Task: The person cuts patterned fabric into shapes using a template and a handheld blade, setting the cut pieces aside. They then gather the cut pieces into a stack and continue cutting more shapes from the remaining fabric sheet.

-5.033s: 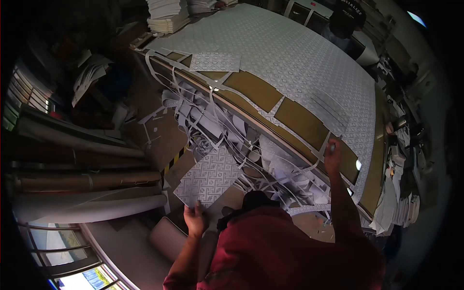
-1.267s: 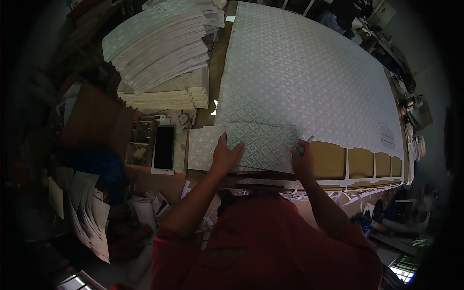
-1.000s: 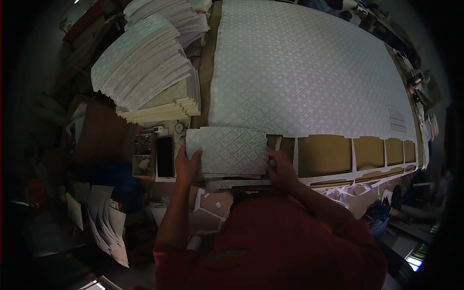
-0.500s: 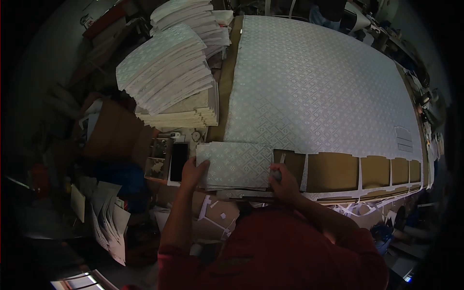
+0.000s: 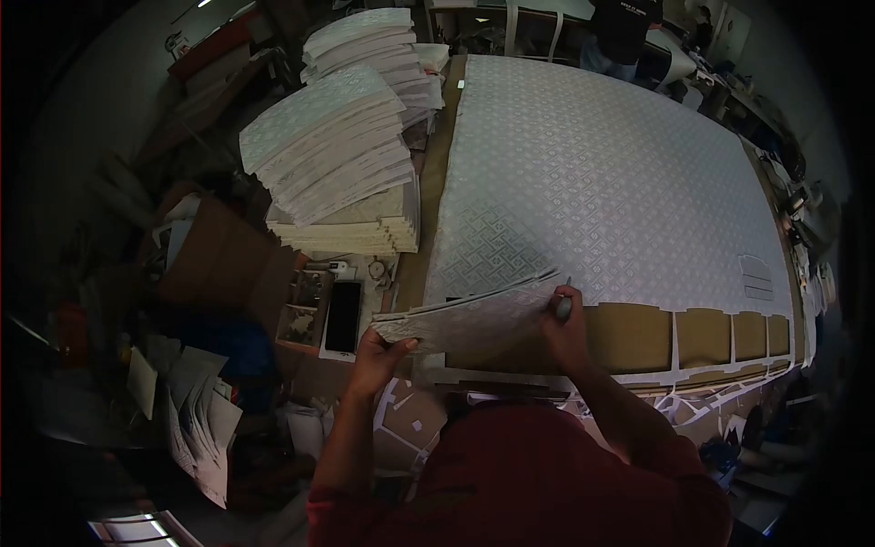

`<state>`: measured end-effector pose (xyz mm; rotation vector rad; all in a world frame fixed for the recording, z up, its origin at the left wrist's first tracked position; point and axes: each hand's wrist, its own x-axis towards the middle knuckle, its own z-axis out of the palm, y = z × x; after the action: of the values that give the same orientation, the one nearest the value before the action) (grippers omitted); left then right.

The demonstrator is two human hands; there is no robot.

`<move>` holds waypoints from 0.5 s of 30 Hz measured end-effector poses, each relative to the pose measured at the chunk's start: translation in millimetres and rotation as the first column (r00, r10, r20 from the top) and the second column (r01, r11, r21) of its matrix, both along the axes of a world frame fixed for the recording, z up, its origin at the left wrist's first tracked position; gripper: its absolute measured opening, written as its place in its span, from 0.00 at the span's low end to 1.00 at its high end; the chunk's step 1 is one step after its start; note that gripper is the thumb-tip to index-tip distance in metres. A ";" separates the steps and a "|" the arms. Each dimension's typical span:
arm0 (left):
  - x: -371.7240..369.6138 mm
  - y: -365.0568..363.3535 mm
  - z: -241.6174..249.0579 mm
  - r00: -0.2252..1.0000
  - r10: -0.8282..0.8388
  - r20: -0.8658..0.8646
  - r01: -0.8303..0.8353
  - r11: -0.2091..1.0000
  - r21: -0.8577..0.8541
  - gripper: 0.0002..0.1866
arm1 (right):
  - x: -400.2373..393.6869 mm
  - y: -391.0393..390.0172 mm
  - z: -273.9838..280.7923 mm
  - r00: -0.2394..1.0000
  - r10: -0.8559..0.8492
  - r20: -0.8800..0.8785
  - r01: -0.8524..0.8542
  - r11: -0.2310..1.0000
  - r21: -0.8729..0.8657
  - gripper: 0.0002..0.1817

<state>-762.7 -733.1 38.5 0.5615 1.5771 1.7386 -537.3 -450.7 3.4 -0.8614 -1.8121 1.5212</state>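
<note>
Apparently handling flat pale patterned sheets, clamped in left grip; clasping grey rounded tool in right grip; next likely needing steadiness.

Brown-topped table under broad, pale patterned sheeting

- black shirt, far side, top of view: white lettering, too small to read
- no label, brand, number or sign legible
</note>
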 end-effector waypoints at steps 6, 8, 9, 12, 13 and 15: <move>28.3 4.5 -41.5 0.988 -0.014 -0.153 0.020 0.999 0.038 0.27 | 13.5 1.5 -20.3 0.996 0.093 -0.018 -0.091 0.993 0.072 0.31; 31.7 8.6 -48.6 0.986 0.003 -0.166 0.003 0.999 0.038 0.28 | 12.9 2.1 -23.8 0.993 0.104 -0.052 -0.098 0.989 0.106 0.32; 33.6 11.0 -48.1 0.983 0.026 -0.180 -0.019 0.999 0.040 0.29 | 10.7 1.7 -23.6 0.989 0.121 -0.087 -0.108 0.984 0.142 0.32; 38.5 20.0 -44.8 0.979 0.071 -0.192 -0.067 0.997 0.027 0.31 | -1.3 4.9 -22.7 0.974 0.107 -0.198 -0.105 0.994 0.017 0.33; 40.3 22.4 -42.9 0.979 0.069 -0.192 -0.065 0.998 0.026 0.31 | -3.6 2.5 -19.8 0.974 0.105 -0.199 -0.103 0.994 0.016 0.33; 42.4 26.3 -40.2 0.977 0.122 -0.177 -0.112 0.992 0.064 0.32 | -5.3 -2.4 -14.2 0.967 0.109 -0.230 -0.122 0.992 -0.043 0.32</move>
<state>-720.3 -706.8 -1.7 0.6821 1.7230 1.8667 -542.6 -453.1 -10.8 -0.5873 -1.6833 1.6782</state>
